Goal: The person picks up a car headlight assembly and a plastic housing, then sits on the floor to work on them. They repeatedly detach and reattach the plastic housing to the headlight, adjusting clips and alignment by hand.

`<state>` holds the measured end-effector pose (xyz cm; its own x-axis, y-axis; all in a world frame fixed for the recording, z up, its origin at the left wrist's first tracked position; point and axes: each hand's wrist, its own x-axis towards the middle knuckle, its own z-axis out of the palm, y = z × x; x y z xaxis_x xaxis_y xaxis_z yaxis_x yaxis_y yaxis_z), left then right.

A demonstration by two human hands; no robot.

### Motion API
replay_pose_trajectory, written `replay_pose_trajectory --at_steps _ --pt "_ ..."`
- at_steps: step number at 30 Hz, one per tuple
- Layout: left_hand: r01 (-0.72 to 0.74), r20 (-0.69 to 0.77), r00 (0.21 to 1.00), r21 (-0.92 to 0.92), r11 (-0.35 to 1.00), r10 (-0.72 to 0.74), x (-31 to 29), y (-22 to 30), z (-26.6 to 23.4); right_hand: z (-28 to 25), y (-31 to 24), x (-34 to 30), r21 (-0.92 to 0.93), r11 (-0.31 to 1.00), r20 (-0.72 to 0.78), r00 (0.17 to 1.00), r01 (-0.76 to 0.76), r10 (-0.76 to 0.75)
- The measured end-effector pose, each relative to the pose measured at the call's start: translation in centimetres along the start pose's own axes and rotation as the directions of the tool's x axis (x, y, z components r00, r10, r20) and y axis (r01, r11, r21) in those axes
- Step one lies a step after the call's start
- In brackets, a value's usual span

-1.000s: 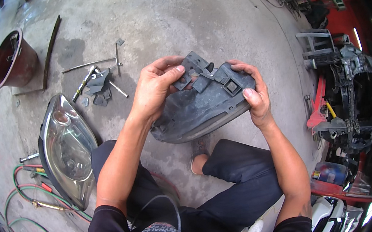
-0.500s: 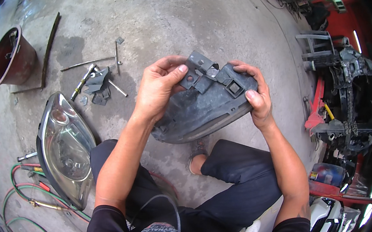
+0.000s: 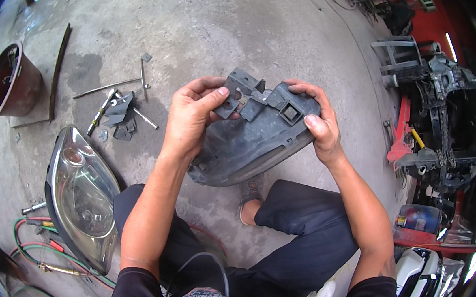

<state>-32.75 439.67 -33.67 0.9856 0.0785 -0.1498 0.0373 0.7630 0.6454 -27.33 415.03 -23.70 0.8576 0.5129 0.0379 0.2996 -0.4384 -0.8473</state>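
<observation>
A dark plastic headlight housing (image 3: 238, 148) is held above my lap, its back side up. My right hand (image 3: 326, 126) is closed around its right end, thumb beside a square socket and fingers over the far edge. Between the thumb and fingers of my left hand (image 3: 192, 112) is a black plastic bracket (image 3: 244, 81) with holes. The bracket lies against the housing's broken-looking far edge; whether the two are joined, I cannot tell. A second headlight (image 3: 85, 190) with a clear lens rests on the floor, left of my knee.
Left of centre on the concrete lie black plastic fragments (image 3: 119, 110), a T-handled tool (image 3: 111, 86) and a ratchet (image 3: 101, 112). A dark red bucket (image 3: 16, 81) stands far left. Red and green hoses (image 3: 72, 259) curl at lower left. A metal car frame (image 3: 447, 112) occupies the right side.
Both hands and the housing have shifted slightly left in the picture. The bracket is tilted a little differently against the housing. A dark blurred shape has appeared at the lower left.
</observation>
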Motion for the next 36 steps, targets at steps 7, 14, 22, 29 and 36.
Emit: replay_pose_trajectory --at_steps 7,14,22,29,36 --pt "0.026 -0.016 1.0 0.044 0.999 -0.025 -0.1 1.1 -1.0 0.3 -0.2 0.1 0.032 0.999 -0.012 1.0 -0.027 0.027" --pt "0.044 0.007 0.999 0.05 0.998 -0.045 -0.2 1.1 -1.1 -0.2 0.3 0.1 0.019 1.0 0.007 1.0 0.01 -0.01" --pt "0.184 0.188 0.967 -0.056 0.981 -0.17 -0.8 0.7 -0.7 -1.6 1.0 -0.2 0.083 0.995 0.083 0.996 -0.052 0.045" --pt "0.211 0.251 0.949 -0.047 0.976 -0.193 -0.8 -0.5 -1.1 -3.8 1.4 -1.1 -0.025 0.978 0.182 0.961 -0.209 0.21" --pt "0.283 0.325 0.907 -0.001 0.959 -0.267 -1.6 -1.4 0.1 -5.6 0.9 -2.4 -0.03 0.952 0.303 0.904 -0.305 0.3"
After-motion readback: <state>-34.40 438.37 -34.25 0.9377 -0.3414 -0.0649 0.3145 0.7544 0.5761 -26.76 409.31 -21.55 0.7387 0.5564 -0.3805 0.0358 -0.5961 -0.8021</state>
